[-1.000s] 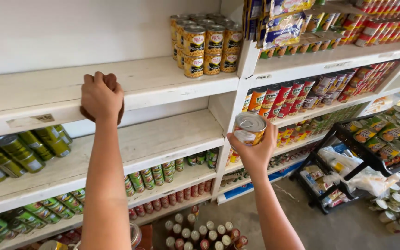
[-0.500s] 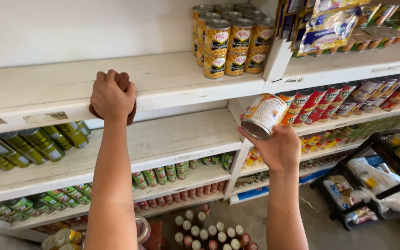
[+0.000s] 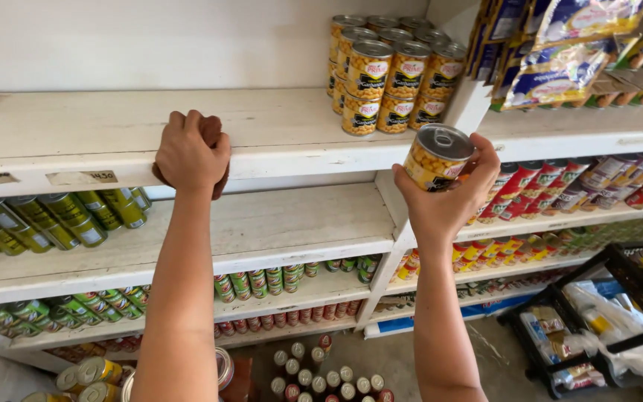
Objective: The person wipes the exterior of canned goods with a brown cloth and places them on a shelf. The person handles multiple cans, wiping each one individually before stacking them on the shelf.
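Right hand (image 3: 448, 197) wraps its fingers around a round metal can (image 3: 436, 155); left hand (image 3: 191, 152) curls closed over the white wooden shelf edge (image 3: 76, 167), near stacked cans (image 3: 388, 74).

My left hand (image 3: 192, 153) is hiding its fingertips over the shelf (image 3: 83, 134) edge; my right hand (image 3: 444, 195) is covering the can's (image 3: 436, 157) base.

Two bare arms reach upward. The left hand (image 3: 191, 152) is curled into a gripping fist; the right hand (image 3: 448, 195) is raised, fingers wrapped in a hold.
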